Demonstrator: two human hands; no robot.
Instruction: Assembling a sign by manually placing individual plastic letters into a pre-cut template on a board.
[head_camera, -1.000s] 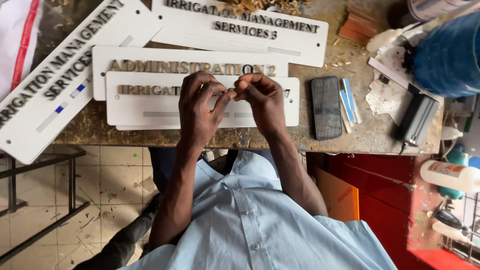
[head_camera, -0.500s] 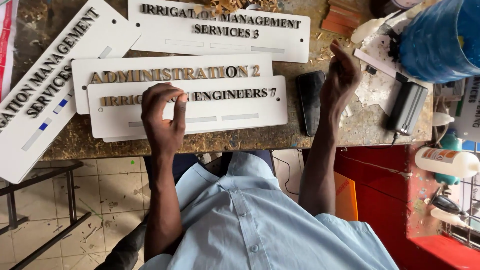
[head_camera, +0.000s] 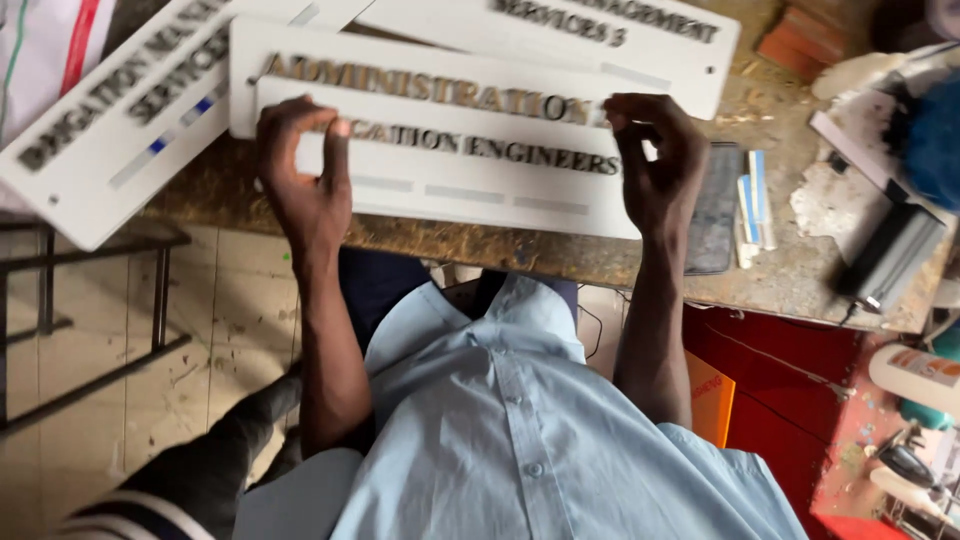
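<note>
A long white sign plate (head_camera: 470, 190) with raised dark letters lies nearest to me on the worn wooden bench (head_camera: 800, 270). My left hand (head_camera: 300, 170) pinches its left end, thumb on top. My right hand (head_camera: 655, 160) is curled around its right end. Under it lies a second white sign plate (head_camera: 250, 50) with gold-brown letters.
A third sign plate (head_camera: 680, 70) lies farther back and a fourth (head_camera: 110, 150) slants off the bench's left edge. A dark phone (head_camera: 715, 220), blue-and-white strips (head_camera: 752, 205), a black device (head_camera: 890, 255) and a blue container (head_camera: 930, 130) crowd the right. A metal frame (head_camera: 90, 330) stands on the floor at left.
My hands were together over the middle of the nearest plate. The right one reached out toward the phone, and now each hand is at one end of that plate.
</note>
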